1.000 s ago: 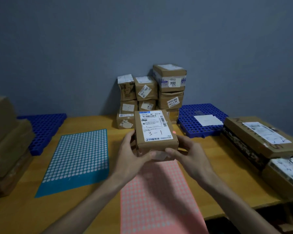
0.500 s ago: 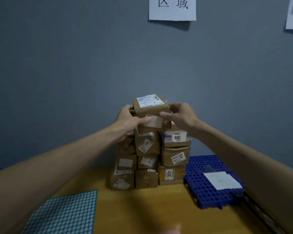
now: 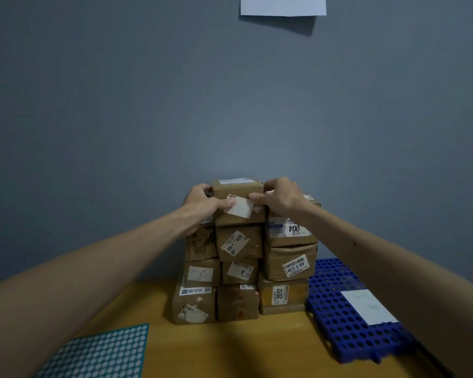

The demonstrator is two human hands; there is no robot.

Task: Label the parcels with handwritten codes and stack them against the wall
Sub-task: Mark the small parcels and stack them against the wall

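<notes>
The left hand (image 3: 202,203) and the right hand (image 3: 281,199) are apart, one on each side of a small brown parcel (image 3: 241,190). Both hands hold it tight. The fingers curl round its sides and the thumbs lie on its front. The left thumb touches the edge of a white sticker (image 3: 239,211) on the front. The right thumb is just beside the sticker's top right corner.

The parcel sits on top of the middle pile of the stack (image 3: 239,245). The stack stands at the far side of the table (image 3: 230,350), against the wall (image 3: 148,105). A blue tray (image 3: 336,309) lies to the right of the stack, and a teal sheet (image 3: 101,356) lies near left.

Half a second ago the parcel was held a little above the stack. Now it is down on it.
</notes>
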